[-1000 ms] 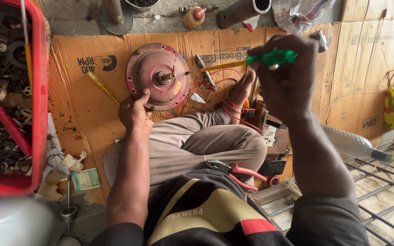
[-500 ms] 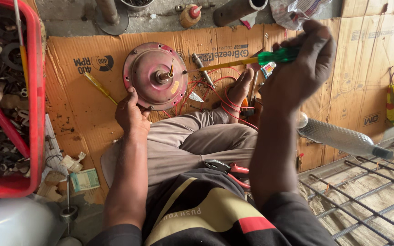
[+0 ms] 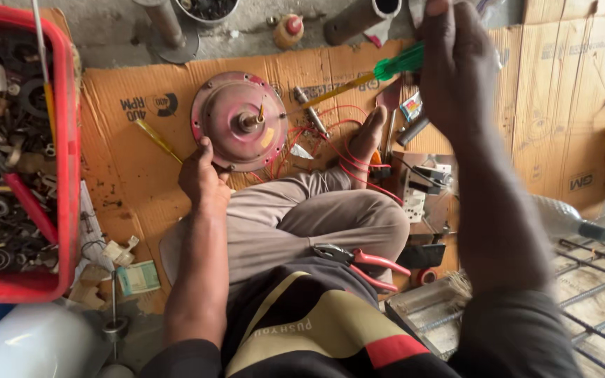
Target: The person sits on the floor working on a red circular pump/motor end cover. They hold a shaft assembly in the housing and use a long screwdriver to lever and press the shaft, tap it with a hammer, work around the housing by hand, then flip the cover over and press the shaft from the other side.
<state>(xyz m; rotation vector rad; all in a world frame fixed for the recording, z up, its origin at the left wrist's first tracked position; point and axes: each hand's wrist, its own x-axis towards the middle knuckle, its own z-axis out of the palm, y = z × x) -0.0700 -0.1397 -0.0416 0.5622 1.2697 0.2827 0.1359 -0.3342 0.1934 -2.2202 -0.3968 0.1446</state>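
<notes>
Right hand fingers: closed round the green handle of a screwdriver [image 3: 386, 70], raised well above the floor; right hand [image 3: 456, 70] hides most of the grip.
Left hand fingers: curled against the lower rim of the motor housing; left hand [image 3: 203, 178] steadies it rather than lifts it.
Motor housing [image 3: 239, 120]: round, pink-red, flat on the cardboard sheet [image 3: 141, 161], shaft pointing up, red wires [image 3: 330, 140] trailing to its right.
Step in hand: judged, bringing the tool to the housing.
Next move calls for: lowering the tip squarely onto a fastener while the housing is braced.
Nearby: red-handled pliers [image 3: 362, 262] on the lap; red crate [image 3: 68, 175] of parts to the left.
</notes>
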